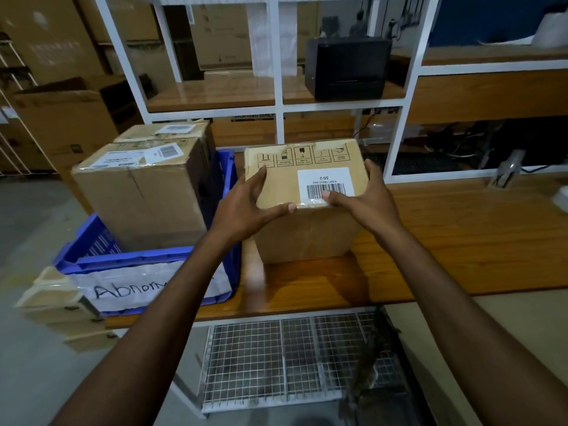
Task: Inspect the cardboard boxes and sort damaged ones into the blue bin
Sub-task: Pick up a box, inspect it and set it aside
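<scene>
A cardboard box (307, 235) with a barcode label and handling symbols on its top stands on the wooden table (461, 241). My left hand (246, 204) grips its left top edge, thumb on the front edge. My right hand (365, 198) grips the right top edge, thumb on the label. To the left, the blue bin (147, 259) carries a white paper sign starting "Abnor". Two taped cardboard boxes stand in the bin: a near one (138, 192) with a crease down its front and a far one (166, 132) behind it.
A white shelf frame (278, 87) rises behind the table, with a black printer (347, 67) on its wooden shelf. Large cartons (61, 118) stand at the left. A wire mesh rack (276, 361) sits under the table. A beige drawer unit (61, 312) supports the bin.
</scene>
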A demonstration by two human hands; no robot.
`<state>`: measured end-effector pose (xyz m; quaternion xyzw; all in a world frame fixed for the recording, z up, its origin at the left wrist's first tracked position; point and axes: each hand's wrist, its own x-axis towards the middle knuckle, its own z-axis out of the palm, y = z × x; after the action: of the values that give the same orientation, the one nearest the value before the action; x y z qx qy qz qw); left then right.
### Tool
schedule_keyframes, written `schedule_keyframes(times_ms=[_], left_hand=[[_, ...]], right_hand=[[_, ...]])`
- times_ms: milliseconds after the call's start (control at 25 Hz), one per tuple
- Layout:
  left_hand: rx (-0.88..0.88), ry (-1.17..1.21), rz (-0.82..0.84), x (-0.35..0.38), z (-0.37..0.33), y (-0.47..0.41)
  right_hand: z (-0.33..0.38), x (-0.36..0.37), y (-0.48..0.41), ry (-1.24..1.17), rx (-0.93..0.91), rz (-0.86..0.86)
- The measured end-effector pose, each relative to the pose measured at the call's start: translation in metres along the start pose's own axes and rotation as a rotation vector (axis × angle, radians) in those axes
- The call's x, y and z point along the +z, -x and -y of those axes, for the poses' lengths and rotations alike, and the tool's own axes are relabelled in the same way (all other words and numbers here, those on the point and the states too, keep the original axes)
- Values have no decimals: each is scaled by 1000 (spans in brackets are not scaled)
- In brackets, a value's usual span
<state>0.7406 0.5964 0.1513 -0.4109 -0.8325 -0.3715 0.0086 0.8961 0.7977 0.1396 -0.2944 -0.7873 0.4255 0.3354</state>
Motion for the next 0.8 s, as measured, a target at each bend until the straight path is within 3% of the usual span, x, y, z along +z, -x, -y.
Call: schedule_keyframes(times_ms=[240, 560, 800], left_hand=[[-16, 33, 49, -8, 10, -13], [-7, 85, -165, 10, 11, -8], [-68, -33, -288, -7, -2, -19]], right_hand=[[-4, -2, -3, 97, -75, 55], [-2, 1, -2, 79, -121, -59], [10, -4, -9, 58, -131, -170]])
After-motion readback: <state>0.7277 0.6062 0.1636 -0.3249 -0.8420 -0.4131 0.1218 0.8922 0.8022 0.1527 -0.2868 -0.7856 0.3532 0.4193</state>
